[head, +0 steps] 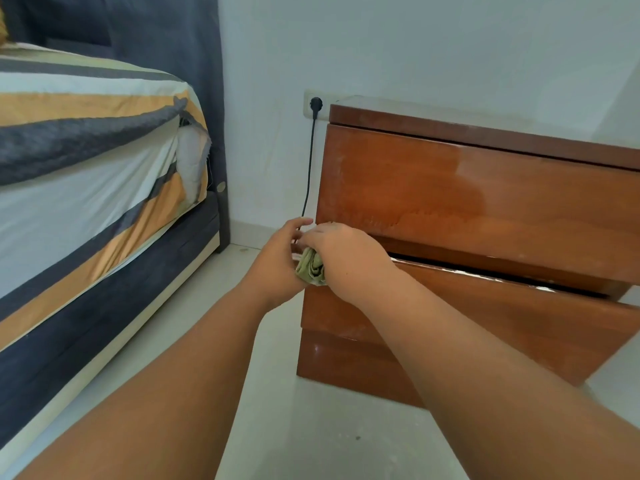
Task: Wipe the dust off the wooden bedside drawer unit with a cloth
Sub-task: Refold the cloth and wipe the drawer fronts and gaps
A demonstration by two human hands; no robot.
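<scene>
Head view, hands: both meet at the left front corner of the drawer unit (485,209), right where the upper drawer front ends.
Right hand (343,251): grip closed on the cloth (311,268), knuckles up, cloth bunched under the palm; likely wadded so it can press along the ledge between the two drawers.
Left hand (280,261): cupped against the cloth from the left, fingers loosely curled and touching it; it looks like it is helping re-fold or steady the wad, though a firm hold can't be confirmed.
Cloth: pale olive-green, soft, crumpled into folds, sitting between both hands just at the unit's corner.
Drawer unit: reddish-brown glossy wood veneer, boxy, two wide slab fronts with no handles visible; it stands on the floor against the wall.
Upper drawer front: a darker, cleaner patch beside a hazy pale area to the right, so I'd judge that part is wiped and the rest still dusty.
Lower drawer (519,323): pulled out a little, a dark gap above it, whitish chipping along its top edge.
Cable (309,174): thin, black, hanging from the wall socket (316,105) just beside the unit; worth keeping the cloth clear of it.
Bed (86,161): striped sheet, dark fabric base, well apart to the left.
</scene>
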